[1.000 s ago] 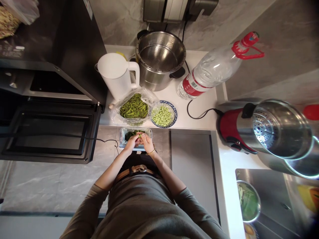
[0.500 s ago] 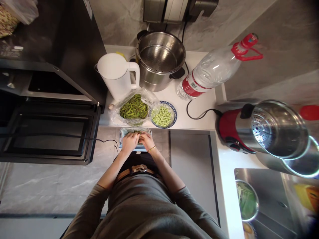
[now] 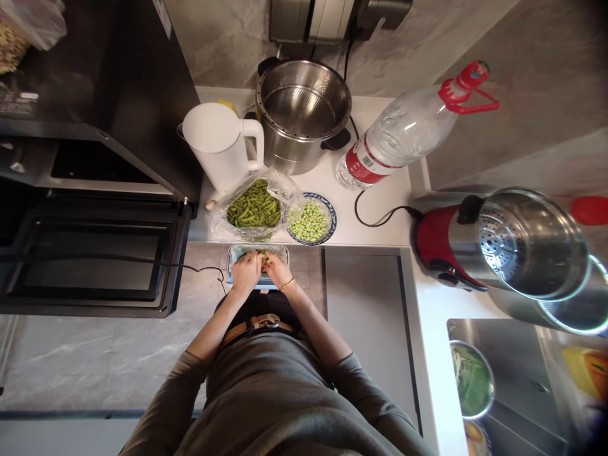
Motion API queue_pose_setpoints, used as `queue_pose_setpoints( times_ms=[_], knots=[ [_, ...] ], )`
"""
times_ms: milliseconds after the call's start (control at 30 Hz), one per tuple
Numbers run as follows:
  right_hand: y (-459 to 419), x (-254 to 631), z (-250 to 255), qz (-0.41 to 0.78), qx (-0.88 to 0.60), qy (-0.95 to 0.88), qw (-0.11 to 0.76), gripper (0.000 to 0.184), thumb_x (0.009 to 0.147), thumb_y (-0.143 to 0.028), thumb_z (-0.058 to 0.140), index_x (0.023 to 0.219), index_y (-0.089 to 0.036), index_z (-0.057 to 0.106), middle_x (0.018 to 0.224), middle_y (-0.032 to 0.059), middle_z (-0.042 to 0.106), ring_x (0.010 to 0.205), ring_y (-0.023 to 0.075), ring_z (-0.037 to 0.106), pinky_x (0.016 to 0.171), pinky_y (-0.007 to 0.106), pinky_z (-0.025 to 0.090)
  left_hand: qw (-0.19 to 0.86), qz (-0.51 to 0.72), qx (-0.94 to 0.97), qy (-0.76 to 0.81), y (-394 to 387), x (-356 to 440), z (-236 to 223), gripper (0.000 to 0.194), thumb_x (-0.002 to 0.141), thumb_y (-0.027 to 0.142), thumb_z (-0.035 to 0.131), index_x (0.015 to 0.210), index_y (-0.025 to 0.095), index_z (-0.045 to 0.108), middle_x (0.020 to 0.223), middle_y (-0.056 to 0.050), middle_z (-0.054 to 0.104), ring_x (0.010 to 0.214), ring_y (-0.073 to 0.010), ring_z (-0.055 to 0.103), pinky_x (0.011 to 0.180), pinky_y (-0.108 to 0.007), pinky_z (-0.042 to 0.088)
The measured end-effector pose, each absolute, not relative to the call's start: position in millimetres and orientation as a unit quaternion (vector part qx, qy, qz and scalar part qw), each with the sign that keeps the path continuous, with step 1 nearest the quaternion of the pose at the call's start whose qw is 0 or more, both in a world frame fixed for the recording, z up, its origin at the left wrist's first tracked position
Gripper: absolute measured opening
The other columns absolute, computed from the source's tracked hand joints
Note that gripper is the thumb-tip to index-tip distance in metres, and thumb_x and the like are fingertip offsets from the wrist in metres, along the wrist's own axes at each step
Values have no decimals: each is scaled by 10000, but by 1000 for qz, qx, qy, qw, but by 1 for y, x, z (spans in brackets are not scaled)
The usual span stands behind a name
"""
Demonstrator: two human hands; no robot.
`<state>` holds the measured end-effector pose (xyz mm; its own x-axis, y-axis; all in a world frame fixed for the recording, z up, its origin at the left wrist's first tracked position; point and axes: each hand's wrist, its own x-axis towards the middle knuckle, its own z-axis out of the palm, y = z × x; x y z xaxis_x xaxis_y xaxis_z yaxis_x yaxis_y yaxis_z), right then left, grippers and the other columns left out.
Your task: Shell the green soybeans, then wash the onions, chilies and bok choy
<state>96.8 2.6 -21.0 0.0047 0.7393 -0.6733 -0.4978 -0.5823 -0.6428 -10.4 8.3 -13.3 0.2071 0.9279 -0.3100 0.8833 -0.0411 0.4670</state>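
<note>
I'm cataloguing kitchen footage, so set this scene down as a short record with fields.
Hands: left hand and right hand close together over a lined container
Between them: something small and green, unclear what
Pods: green, in an open clear bag on the counter
Beans: pale green, on a blue-patterned plate right of the bag
Behind: white jug, steel pot, large bottle

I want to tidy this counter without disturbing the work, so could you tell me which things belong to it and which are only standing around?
Likely part of the work:
container beneath the left hand and right hand
green pods in the clear bag
pale beans on the patterned plate

Apparently just standing about:
white pitcher
steel pot
large bottle
red appliance
</note>
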Motion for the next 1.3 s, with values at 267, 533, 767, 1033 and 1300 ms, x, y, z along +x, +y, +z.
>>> queue_pose_setpoints(
  times_ms=[267,533,767,1033,1300],
  knots=[
    [5,97,-16,697,-536,-149,453,411,564,-482,805,658,-192,529,558,-58,528,499,67,464,482,205,367,414,171,610,653,8,-9,-21,512,994,327,165,706,172,560,632,-64,620,622,-173,602,612,-269,414],
    [2,110,-22,759,-496,-108,408,245,550,-214,794,746,-173,652,603,-40,627,552,91,583,546,213,468,257,98,762,587,10,-21,-17,405,978,323,287,815,157,619,754,-105,677,705,-207,637,646,-296,401],
    [0,135,-27,726,-540,-34,425,273,559,-131,704,829,-171,712,771,15,731,644,88,623,626,200,492,222,11,798,561,7,-41,-17,337,958,327,357,875,164,641,829,-113,675,797,-229,648,694,-308,424],
    [7,139,-24,719,-521,60,456,207,614,-114,629,810,-174,656,624,-31,639,462,35,438,450,152,341,260,28,777,573,33,-22,-21,324,953,237,347,1024,177,657,957,-116,687,858,-216,646,741,-307,466],
    [5,130,-17,756,-475,26,449,110,679,-229,650,774,-186,617,433,-107,332,370,40,242,380,176,191,231,44,688,687,141,-1,-44,359,864,52,352,1117,82,606,1097,-211,627,1099,-306,541,918,-424,441]
  ],
)
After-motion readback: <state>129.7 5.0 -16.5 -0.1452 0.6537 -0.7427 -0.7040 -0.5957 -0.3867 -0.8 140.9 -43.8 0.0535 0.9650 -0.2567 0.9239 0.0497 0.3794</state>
